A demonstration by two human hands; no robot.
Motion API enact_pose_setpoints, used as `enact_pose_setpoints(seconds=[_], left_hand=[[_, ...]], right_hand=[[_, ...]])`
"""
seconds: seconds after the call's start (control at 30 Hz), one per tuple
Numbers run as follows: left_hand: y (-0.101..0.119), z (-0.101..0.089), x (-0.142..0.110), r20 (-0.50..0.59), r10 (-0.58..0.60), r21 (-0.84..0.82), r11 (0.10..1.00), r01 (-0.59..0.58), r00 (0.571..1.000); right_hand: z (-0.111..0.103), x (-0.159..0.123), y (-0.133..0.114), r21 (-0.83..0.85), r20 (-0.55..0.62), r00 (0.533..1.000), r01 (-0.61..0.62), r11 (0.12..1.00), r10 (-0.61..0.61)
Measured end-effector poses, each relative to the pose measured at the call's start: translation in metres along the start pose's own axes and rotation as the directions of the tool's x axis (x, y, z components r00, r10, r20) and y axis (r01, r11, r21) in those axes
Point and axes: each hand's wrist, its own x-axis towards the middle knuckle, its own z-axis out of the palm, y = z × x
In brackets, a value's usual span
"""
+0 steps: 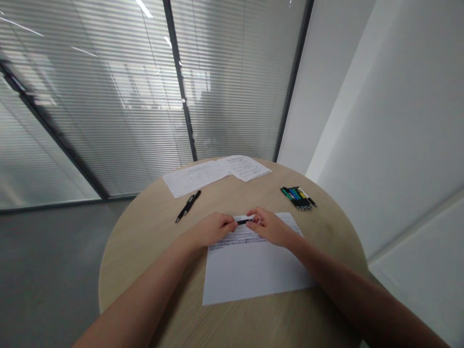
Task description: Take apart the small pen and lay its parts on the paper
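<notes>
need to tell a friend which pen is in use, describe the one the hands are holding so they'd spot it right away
On the round wooden table, look at the white sheet nearest the person, with lines of writing near its top. Just above that writing, the left hand and right hand pinch a black pen between them. It is the only pen off the table; two black pens lie left, a coloured bunch right.
</notes>
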Motion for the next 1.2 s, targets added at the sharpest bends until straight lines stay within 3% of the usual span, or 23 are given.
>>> enact_pose_setpoints(seconds=[0.2, 0.43, 0.77, 0.97, 1.2], left_hand=[[0.0032, -0.0017, 0.0004, 0.002, 0.002, -0.017, 1.0, -0.002, 1.0], [0.0006, -0.0029, 0.0, -0.004, -0.023, -0.022, 0.999, 0.023, 1.0], [0.0003, -0.0014, 0.0003, -0.008, -0.01, -0.038, 0.999, 0.009, 1.0], [-0.002, -0.0005, 0.0001, -0.008, -0.003, -0.018, 1.0, 0.003, 1.0], [0.0036, -0.0011, -0.0006, -0.01, 0.021, -0.035, 0.999, -0.021, 1.0]], right_hand=[[-0.0036, 0.001, -0.0038, -0.116, 0.05, 0.998, -0.031, 0.993, 0.037], [0.0005, 0.0011, 0.0007, 0.005, -0.02, 0.999, 0.028, 1.0, -0.028], [-0.0038, 0.0025, 0.0003, -0.043, 0.018, 0.999, -0.029, 0.999, 0.03], [0.002, 0.0013, 0.0043, 0.081, -0.021, 1.0, 0.023, 0.996, -0.022], [-0.0025, 0.0016, -0.0002, 0.0, 0.009, 0.998, -0.058, 0.998, 0.058]])
